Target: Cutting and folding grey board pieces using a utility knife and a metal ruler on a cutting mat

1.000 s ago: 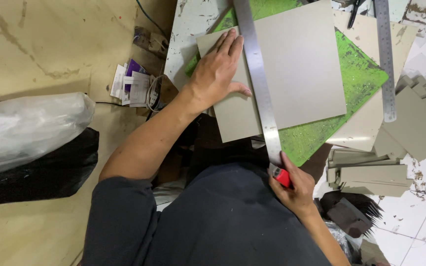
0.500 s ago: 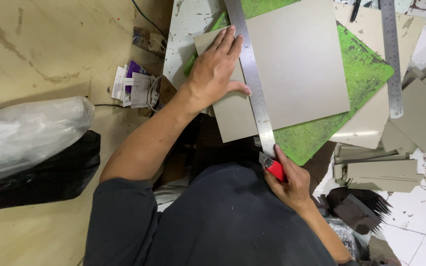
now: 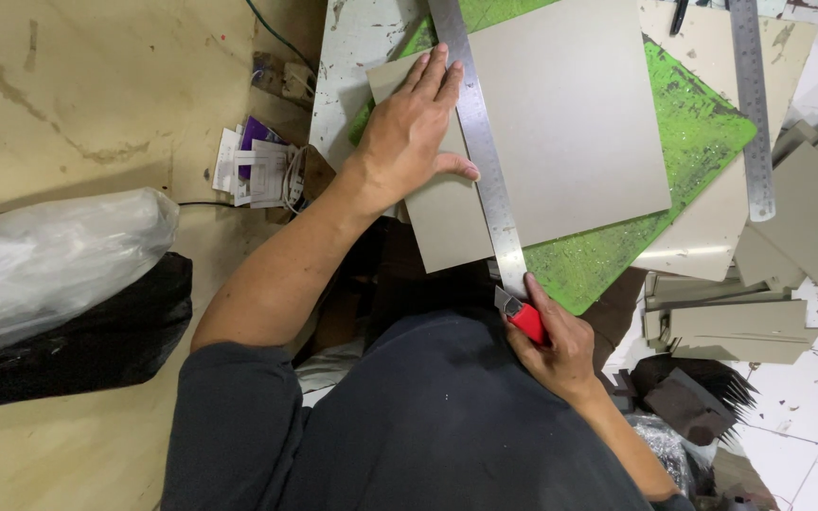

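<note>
Two hands engaged. Left hand (image 3: 416, 128) lies flat, fingers released, pressing steel ruler (image 3: 485, 161) onto grey board (image 3: 570, 123). Right hand (image 3: 556, 345) grasps red cutter (image 3: 523, 317) at the ruler's near end.

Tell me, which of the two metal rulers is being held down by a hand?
The long steel ruler lying across the grey board, pinned under the left hand. The other ruler lies untouched at the right.

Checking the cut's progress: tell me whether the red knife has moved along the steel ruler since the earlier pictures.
Cannot tell. The red knife in the right hand sits at the steel ruler's near end, just off the grey board, as before; the slight shifts match camera movement.
</note>
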